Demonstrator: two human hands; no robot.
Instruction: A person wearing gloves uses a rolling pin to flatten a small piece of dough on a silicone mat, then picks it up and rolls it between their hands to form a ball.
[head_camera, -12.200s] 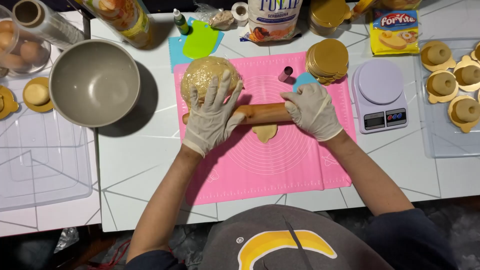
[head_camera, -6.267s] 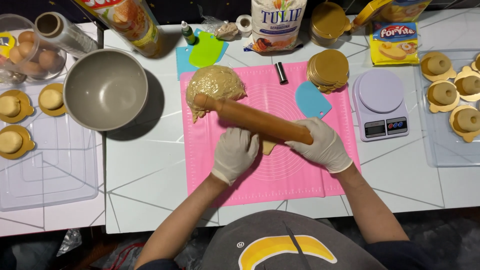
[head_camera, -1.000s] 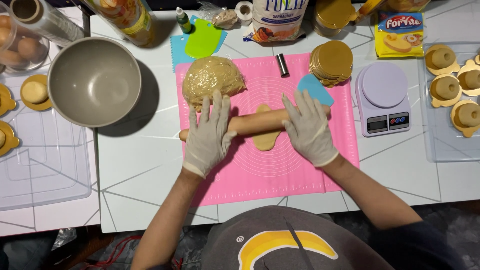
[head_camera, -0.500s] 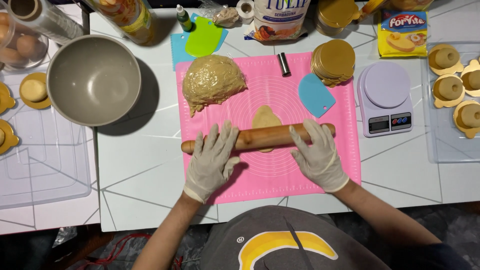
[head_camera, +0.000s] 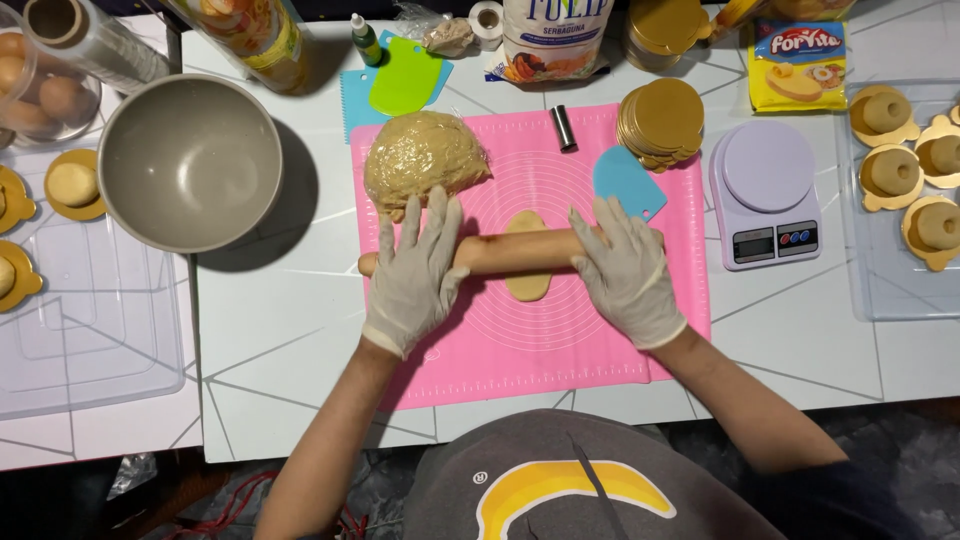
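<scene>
Since half a second ago, the rolling pin (head_camera: 515, 252) has been pushed away across the oval dough piece (head_camera: 527, 256), lying between flat, open left hand (head_camera: 413, 275) and right hand (head_camera: 627, 272), apparently lengthening it; nothing is gripped.

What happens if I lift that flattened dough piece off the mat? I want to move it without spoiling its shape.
The oval dough piece looks thin and soft, so it would probably droop and stretch. It lies flat on the pink mat under the rolling pin, so it may cling somewhat. It seems light; support from beneath would likely help.
</scene>
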